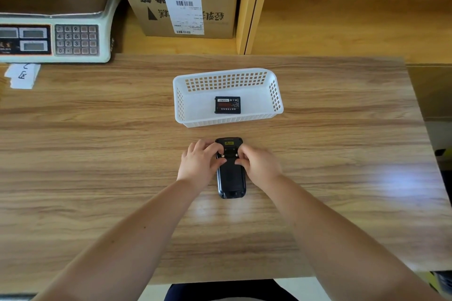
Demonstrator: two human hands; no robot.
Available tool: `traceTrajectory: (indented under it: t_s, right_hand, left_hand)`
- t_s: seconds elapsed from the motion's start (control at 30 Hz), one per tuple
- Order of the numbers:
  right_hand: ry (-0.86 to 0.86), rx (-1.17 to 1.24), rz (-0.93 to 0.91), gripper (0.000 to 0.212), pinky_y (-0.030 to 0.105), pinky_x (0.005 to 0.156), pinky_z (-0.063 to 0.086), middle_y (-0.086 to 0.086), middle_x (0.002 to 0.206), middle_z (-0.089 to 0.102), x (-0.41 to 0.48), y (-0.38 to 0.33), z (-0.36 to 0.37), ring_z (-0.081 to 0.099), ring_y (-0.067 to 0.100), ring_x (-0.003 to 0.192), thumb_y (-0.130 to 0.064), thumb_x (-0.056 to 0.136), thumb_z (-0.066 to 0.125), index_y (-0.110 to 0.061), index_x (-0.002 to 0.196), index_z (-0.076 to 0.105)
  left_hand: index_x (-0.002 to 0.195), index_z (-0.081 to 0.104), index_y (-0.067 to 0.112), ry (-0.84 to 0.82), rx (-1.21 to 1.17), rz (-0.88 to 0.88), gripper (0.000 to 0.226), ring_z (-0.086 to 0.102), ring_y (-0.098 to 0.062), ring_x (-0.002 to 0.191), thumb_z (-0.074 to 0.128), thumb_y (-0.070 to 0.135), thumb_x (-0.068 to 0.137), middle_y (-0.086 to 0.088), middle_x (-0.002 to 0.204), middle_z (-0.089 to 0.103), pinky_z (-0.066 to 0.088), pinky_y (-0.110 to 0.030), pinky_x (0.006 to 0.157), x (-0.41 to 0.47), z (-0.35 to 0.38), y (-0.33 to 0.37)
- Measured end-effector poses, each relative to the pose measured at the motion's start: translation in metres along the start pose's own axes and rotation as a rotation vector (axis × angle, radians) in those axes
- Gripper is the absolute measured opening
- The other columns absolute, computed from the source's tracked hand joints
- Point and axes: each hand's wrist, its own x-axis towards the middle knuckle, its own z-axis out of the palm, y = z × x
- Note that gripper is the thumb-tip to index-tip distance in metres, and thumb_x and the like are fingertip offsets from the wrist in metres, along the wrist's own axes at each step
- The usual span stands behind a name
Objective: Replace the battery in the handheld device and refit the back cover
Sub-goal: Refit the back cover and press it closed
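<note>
Both hands are down on the device (231,176), which lies back-up on the table (97,154), just this side of the basket (275,80). Starting left of the device: the left hand (199,162) curls over its left edge, fingers bent, thumb tip pressing beside the left of two small silver fasteners (222,154) on the back cover (231,171). Across to the right of the device, the right hand (259,166) mirrors it, fingertips pinched in at the right fastener. Neither hand is lifting anything; both are pressing or turning, and which one I cannot tell. Both forearms reach straight in from the near edge, wrists low, converging on the device's upper half.

Beyond the device, a battery (227,104) sits flat in the basket, well apart from the hands.

Handling, as I judge it: the device looks like a rigid, fairly dense plastic brick, smooth enough to skate on the wood, so it wants pinning by its long sides. Those fasteners look tiny and need fingertip work. The battery should be light and stiff, best taken by its edges.
</note>
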Motion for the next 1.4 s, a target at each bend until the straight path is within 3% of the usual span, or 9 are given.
traceTrajectory:
  t_s: [0.13, 0.9, 1.4]
  right_hand:
    - [0.013, 0.096, 0.041, 0.016, 0.032, 0.062, 0.046, -0.005, 0.074, 0.062, -0.003, -0.001, 0.002, 0.059, 0.016, 0.066, -0.030, 0.089, 0.061, -0.019, 0.098, 0.053]
    - [0.015, 0.125, 0.110, 0.012, 0.039, 0.061, 0.053, -0.005, 0.074, 0.063, 0.003, -0.001, 0.008, 0.060, 0.017, 0.068, -0.030, 0.089, 0.061, -0.023, 0.093, 0.051]
    - [-0.020, 0.218, 0.206, 0.011, 0.037, 0.058, 0.047, -0.003, 0.070, 0.062, 0.004, -0.002, 0.011, 0.058, 0.020, 0.067, -0.028, 0.089, 0.058, -0.025, 0.086, 0.048]
  left_hand:
    - [0.106, 0.061, 0.032, 0.015, -0.007, -0.001, 0.020, 0.045, -0.023, 0.118, 0.060, 0.040, 0.089, 0.007, 0.125, 0.053, 0.034, -0.039, 0.097, 0.000, 0.001, 0.001]
    - [0.112, 0.054, 0.028, -0.012, 0.123, 0.003, 0.021, 0.044, -0.025, 0.119, 0.053, 0.038, 0.094, 0.005, 0.124, 0.053, 0.036, -0.041, 0.094, -0.001, 0.000, 0.009]
    - [0.101, 0.057, 0.022, 0.139, -0.050, -0.211, 0.010, 0.047, -0.021, 0.109, 0.054, 0.029, 0.094, 0.009, 0.111, 0.062, 0.037, -0.034, 0.084, -0.011, 0.019, 0.024]
